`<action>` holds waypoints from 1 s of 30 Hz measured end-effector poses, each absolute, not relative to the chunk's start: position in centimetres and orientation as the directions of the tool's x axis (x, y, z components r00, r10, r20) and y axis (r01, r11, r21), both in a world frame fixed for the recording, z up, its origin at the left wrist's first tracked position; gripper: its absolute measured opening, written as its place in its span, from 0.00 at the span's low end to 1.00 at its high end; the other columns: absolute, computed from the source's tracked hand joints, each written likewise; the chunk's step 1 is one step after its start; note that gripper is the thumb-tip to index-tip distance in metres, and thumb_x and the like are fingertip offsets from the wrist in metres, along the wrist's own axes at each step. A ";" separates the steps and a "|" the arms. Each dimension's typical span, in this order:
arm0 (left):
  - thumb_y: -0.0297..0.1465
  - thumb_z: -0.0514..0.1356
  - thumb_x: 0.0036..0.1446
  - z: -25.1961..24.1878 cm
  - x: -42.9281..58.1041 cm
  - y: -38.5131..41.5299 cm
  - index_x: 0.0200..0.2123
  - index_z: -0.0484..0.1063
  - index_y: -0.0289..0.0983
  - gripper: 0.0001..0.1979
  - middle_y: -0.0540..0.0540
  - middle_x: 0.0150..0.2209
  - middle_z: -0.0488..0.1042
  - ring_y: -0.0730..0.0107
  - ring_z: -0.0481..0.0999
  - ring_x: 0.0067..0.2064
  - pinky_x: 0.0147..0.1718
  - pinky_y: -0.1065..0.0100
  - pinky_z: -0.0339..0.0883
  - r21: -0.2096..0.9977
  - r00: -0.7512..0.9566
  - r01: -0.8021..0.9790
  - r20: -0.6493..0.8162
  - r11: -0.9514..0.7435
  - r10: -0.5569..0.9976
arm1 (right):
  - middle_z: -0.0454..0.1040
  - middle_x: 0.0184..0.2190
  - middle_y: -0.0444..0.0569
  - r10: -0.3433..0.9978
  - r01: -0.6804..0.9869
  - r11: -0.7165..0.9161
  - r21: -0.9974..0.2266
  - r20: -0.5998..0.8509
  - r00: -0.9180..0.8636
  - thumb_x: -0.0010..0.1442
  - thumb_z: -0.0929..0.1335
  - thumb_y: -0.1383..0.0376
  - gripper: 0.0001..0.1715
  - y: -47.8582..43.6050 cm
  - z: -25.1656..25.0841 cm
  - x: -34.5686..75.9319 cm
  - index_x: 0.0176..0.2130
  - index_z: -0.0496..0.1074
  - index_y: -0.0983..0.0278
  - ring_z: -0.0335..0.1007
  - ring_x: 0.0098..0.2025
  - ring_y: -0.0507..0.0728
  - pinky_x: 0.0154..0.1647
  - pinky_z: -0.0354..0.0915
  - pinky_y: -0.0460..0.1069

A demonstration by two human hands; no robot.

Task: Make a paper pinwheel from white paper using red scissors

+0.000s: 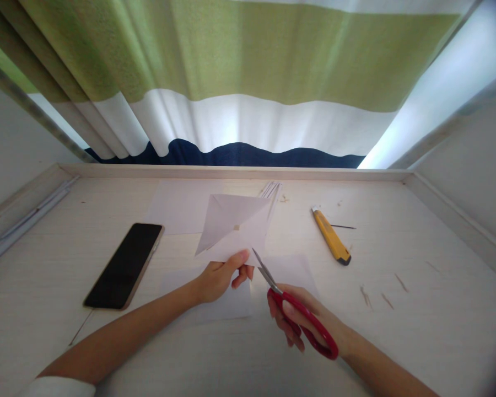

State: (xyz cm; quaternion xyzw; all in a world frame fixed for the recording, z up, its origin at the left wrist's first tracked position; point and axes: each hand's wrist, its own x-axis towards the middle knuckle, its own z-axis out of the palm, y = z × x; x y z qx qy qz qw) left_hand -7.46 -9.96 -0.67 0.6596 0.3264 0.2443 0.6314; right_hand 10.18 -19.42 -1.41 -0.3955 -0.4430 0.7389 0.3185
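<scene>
My left hand (221,277) pinches the lower edge of a white folded paper square (235,226) and holds it up above the table. The paper has diagonal creases meeting at a small mark in its middle. My right hand (303,317) grips red-handled scissors (297,314), fingers through the loops. The blades point up and left, their tips close to the paper's lower edge beside my left thumb. The blades look nearly closed.
A black phone (126,263) lies face up at the left. A yellow utility knife (331,236) lies at the right. White paper sheets (177,212) lie flat on the pale wooden table (417,309). Thin sticks (270,190) sit behind the paper. A striped curtain (248,71) hangs at the back.
</scene>
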 end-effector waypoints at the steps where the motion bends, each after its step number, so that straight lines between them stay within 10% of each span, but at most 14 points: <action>1: 0.44 0.43 0.56 -0.7 -7.5 -10.0 0.12 0.58 0.36 0.26 0.53 0.11 0.56 0.77 0.58 0.17 0.26 0.71 0.58 0.992 0.669 0.123 -0.090 0.009 0.738 | 0.58 0.16 0.38 0.821 -0.123 -0.405 -0.906 -0.301 -0.484 0.56 0.60 0.51 0.20 -19.4 -1.4 10.2 0.31 0.61 0.66 0.55 0.15 0.45 0.14 0.55 0.40; 30: 0.43 0.43 0.57 -0.5 -7.5 -10.0 0.14 0.60 0.35 0.25 0.53 0.11 0.56 0.77 0.57 0.17 0.25 0.71 0.56 0.997 0.680 0.075 -0.076 0.034 0.730 | 0.58 0.16 0.38 0.816 -0.102 -0.396 -0.912 -0.299 -0.495 0.55 0.60 0.49 0.22 -19.4 -1.3 10.2 0.31 0.61 0.66 0.54 0.15 0.45 0.14 0.53 0.40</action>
